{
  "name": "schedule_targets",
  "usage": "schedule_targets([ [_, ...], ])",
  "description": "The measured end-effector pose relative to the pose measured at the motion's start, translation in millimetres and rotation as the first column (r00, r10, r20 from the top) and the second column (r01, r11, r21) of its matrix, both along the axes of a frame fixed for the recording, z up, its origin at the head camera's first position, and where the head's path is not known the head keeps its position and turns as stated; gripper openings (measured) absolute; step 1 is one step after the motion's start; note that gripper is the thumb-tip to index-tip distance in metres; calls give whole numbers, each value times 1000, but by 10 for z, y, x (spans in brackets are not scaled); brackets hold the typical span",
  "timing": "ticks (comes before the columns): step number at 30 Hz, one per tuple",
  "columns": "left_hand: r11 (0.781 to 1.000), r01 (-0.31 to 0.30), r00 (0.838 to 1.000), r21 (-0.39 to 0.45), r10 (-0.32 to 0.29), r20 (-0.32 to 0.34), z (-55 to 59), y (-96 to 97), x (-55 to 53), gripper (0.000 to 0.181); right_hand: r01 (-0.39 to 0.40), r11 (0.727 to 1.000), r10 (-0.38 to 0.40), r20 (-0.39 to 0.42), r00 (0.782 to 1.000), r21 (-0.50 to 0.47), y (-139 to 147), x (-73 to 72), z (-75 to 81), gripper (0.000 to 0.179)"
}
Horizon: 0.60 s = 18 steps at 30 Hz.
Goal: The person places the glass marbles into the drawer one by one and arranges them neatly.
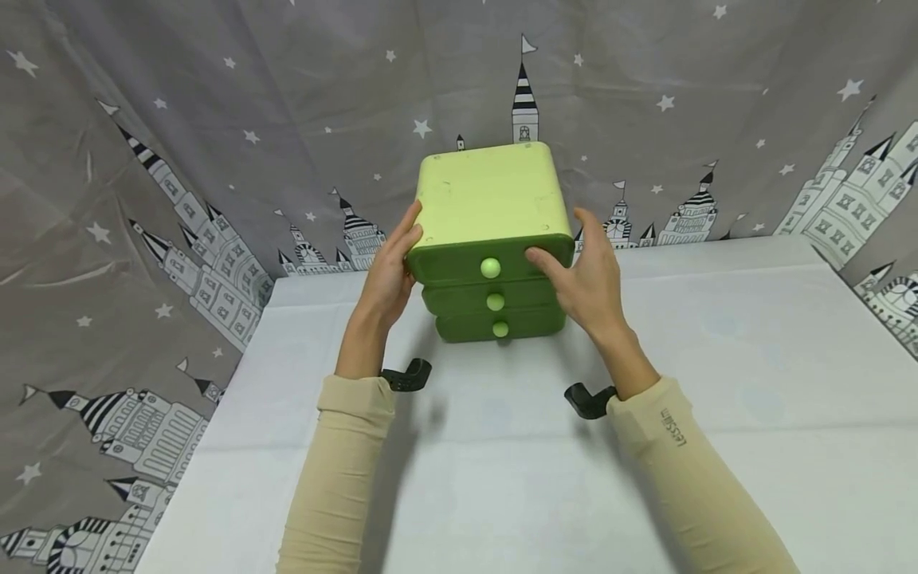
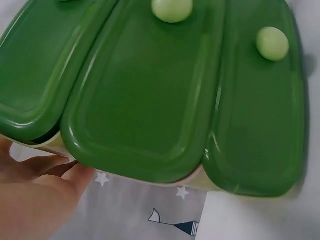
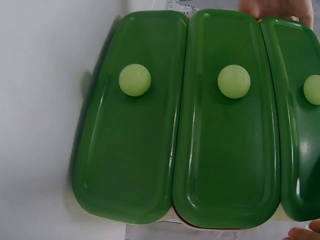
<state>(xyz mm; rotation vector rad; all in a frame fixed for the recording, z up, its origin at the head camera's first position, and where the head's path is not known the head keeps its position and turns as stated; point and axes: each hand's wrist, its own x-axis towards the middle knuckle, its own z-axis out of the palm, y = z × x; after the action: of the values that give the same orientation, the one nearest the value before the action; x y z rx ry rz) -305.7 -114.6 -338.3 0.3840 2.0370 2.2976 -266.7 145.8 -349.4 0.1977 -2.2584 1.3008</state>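
Note:
A small green chest of drawers (image 1: 495,195) stands upright on the white cloth, its pale lime top and dark green front showing. Three drawer fronts sit one above another: the top drawer (image 1: 452,263), the middle drawer (image 3: 225,150) and the bottom drawer (image 3: 127,145), each with a round light-green knob. My left hand (image 1: 387,279) touches the chest's left side near the upper front corner. On the opposite side, my right hand (image 1: 591,291) lays its thumb on the top drawer's front near the right end, with the fingers stretched up beside the chest.
The white cloth (image 1: 495,478) covers the table around the chest. Behind it hangs a grey curtain (image 1: 308,96) printed with castles and stars. Black camera mounts (image 1: 407,375) jut inward from both wrists, above the cloth.

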Motion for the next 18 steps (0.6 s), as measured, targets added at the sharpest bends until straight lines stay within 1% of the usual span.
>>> schedule_targets([
  [3, 999, -5, 1000, -39, 5, -8, -5, 11, -12, 57, -28, 1000, 27, 38, 999, 4, 27, 11, -27, 79],
  [6, 995, -41, 999, -95, 39, -22, -20, 15, -4, 59, -76, 997, 75, 59, 995, 8, 74, 39, -88, 75],
  [8, 986, -88, 996, -143, 83, -41, -30, 7, 13, 59, -111, 994, 110, 75, 991, 16, 120, 65, -136, 77],
  [10, 971, -145, 988, -188, 134, -71, -35, -17, 36, 58, -142, 989, 138, 76, 987, 40, 172, 82, -179, 81],
  [11, 961, -176, 983, -213, 162, -85, -40, -36, 49, 57, -151, 986, 146, 74, 987, 72, 203, 81, -201, 82],
  [12, 946, -211, 976, -247, 191, -102, -47, -59, 64, 57, -157, 981, 150, 71, 986, 114, 240, 82, -220, 81],
  [13, 926, -246, 968, -288, 217, -129, -55, -86, 77, 56, -159, 975, 150, 72, 986, 157, 278, 83, -238, 78],
  [14, 900, -281, 957, -332, 240, -161, -69, -119, 87, 56, -155, 966, 142, 75, 987, 207, 317, 78, -259, 75],
  [15, 862, -321, 944, -391, 258, -206, -91, -155, 94, 56, -150, 954, 133, 82, 988, 258, 358, 77, -279, 72],
  [16, 811, -361, 928, -461, 265, -261, -120, -199, 98, 56, -145, 940, 119, 102, 988, 309, 401, 77, -302, 69],
  [17, 745, -402, 910, -532, 263, -320, -154, -246, 100, 55, -142, 923, 101, 131, 986, 356, 444, 84, -323, 67],
  [18, 670, -442, 891, -596, 250, -380, -192, -296, 102, 54, -139, 906, 80, 162, 984, 399, 486, 92, -346, 67],
])
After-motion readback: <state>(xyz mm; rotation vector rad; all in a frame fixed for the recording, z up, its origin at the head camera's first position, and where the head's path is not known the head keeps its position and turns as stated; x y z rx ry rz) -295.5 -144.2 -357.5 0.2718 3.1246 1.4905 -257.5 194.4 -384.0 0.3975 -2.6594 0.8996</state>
